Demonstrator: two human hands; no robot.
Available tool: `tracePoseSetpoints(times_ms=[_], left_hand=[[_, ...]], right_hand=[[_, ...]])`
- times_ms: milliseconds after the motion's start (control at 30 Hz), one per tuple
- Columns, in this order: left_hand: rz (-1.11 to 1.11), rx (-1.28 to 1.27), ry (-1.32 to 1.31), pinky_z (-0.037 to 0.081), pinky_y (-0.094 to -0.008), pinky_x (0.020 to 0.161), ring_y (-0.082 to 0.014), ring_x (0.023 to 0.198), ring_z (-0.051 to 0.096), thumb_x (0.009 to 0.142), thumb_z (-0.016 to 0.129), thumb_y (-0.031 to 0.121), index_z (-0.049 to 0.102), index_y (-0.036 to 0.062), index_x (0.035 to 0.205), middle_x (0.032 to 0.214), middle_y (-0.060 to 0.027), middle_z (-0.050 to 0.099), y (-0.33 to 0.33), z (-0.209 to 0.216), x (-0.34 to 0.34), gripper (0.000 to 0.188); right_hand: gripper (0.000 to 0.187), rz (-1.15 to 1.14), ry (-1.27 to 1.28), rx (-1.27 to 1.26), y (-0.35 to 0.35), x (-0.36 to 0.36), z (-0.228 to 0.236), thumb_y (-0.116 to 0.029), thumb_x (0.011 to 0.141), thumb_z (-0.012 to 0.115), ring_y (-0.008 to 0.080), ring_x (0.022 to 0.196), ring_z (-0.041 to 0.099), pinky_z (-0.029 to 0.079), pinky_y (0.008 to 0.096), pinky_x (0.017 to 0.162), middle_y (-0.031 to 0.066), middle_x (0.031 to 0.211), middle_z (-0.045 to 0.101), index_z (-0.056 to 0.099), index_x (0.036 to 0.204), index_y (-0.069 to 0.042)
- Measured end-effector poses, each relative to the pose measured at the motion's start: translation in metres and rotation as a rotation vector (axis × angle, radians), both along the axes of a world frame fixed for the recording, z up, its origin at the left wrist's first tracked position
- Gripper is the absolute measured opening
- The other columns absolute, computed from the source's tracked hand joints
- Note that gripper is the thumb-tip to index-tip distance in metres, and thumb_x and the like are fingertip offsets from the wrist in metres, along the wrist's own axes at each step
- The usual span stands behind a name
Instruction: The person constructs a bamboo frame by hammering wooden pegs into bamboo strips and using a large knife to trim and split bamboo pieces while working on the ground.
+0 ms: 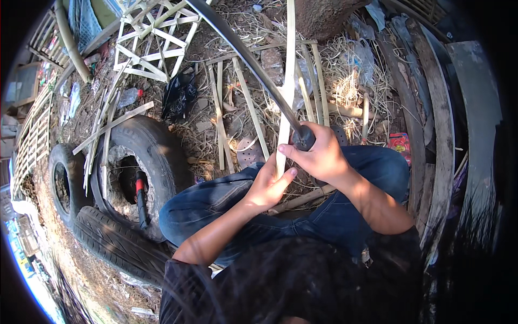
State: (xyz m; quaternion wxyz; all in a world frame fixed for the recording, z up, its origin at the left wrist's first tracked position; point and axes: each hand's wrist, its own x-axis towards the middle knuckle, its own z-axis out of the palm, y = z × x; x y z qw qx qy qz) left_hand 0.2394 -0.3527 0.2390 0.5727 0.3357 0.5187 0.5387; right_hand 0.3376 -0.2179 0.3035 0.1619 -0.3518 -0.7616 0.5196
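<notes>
My left hand (268, 186) is closed around the lower end of a long pale bamboo strip (290, 59), which points away from me past the top edge of the view. My right hand (322, 155) grips the dark handle of a machete (243, 51), and its thumb lies close to the strip. The long blade slants up to the left and crosses the strip just above the handle. Whether its edge cuts into the wood I cannot tell. Both hands are close together above my crossed legs in blue jeans (216, 197).
Old tyres (154, 146) stand at the left, with a red-banded black tool handle (141, 200) in one. A bamboo lattice (154, 46) lies far left. Bamboo strips (249, 102) and shavings cover the ground ahead. Wooden planks (440, 108) and a red packet (399, 146) lie right.
</notes>
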Motion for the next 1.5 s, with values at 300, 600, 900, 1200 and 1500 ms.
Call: tracePoseSetpoints(times_ms=[300, 600, 900, 1200, 1500], left_hand=[[-0.485, -0.114, 0.656, 0.043, -0.0419, 0.094, -0.0397, 0.111, 0.054, 0.084, 0.069, 0.035, 0.043, -0.0052, 0.126, 0.113, -0.0273, 0.054, 0.010, 0.022, -0.019, 0.064], [0.277, 0.018, 1.321, 0.033, -0.0496, 0.105, -0.0406, 0.125, 0.042, 0.065, 0.081, 0.021, 0.046, 0.0055, 0.130, 0.135, -0.0207, 0.042, 0.006, 0.013, -0.096, 0.075], [-0.015, 0.053, 1.255, 0.028, -0.0491, 0.110, -0.0357, 0.132, 0.039, 0.067, 0.083, 0.021, 0.071, 0.0135, 0.103, 0.123, -0.0138, 0.058, 0.000, 0.014, -0.095, 0.039], [0.108, 0.191, 1.128, 0.039, -0.0439, 0.098, -0.0301, 0.112, 0.052, 0.067, 0.080, 0.011, 0.073, 0.0087, 0.088, 0.103, -0.0088, 0.066, 0.010, 0.011, -0.087, 0.022], [0.297, -0.517, 1.496, 0.032, -0.0503, 0.101, -0.0321, 0.120, 0.045, 0.063, 0.079, 0.016, 0.050, 0.0118, 0.122, 0.123, -0.0088, 0.052, -0.015, 0.012, -0.127, 0.066]], right_hand=[[0.026, 0.002, -0.077, -0.249, 0.019, 0.022, -0.017, -0.001, 0.074, 0.070, 0.0126, 0.079, 0.067, 0.052, 0.0268, 0.074, 0.0083, 0.088, 0.071, 0.064, 0.099, 0.004], [0.026, 0.379, -0.224, -0.344, 0.026, 0.054, -0.006, -0.007, 0.071, 0.070, 0.0092, 0.074, 0.062, 0.050, 0.0262, 0.068, 0.0059, 0.081, 0.069, 0.064, 0.095, 0.001], [0.029, 0.489, -0.338, -0.307, 0.023, 0.076, 0.007, -0.011, 0.069, 0.071, 0.0193, 0.065, 0.061, 0.047, 0.0334, 0.064, 0.0113, 0.070, 0.063, 0.064, 0.094, 0.000], [0.027, 0.437, -0.155, -0.402, 0.024, 0.084, 0.006, -0.006, 0.068, 0.070, 0.0148, 0.066, 0.062, 0.048, 0.0303, 0.064, 0.0119, 0.072, 0.065, 0.064, 0.093, 0.003], [0.023, 0.354, -0.177, -0.333, 0.027, 0.084, 0.002, -0.001, 0.068, 0.066, 0.0095, 0.065, 0.057, 0.048, 0.0268, 0.061, 0.0048, 0.074, 0.066, 0.065, 0.091, 0.001]])
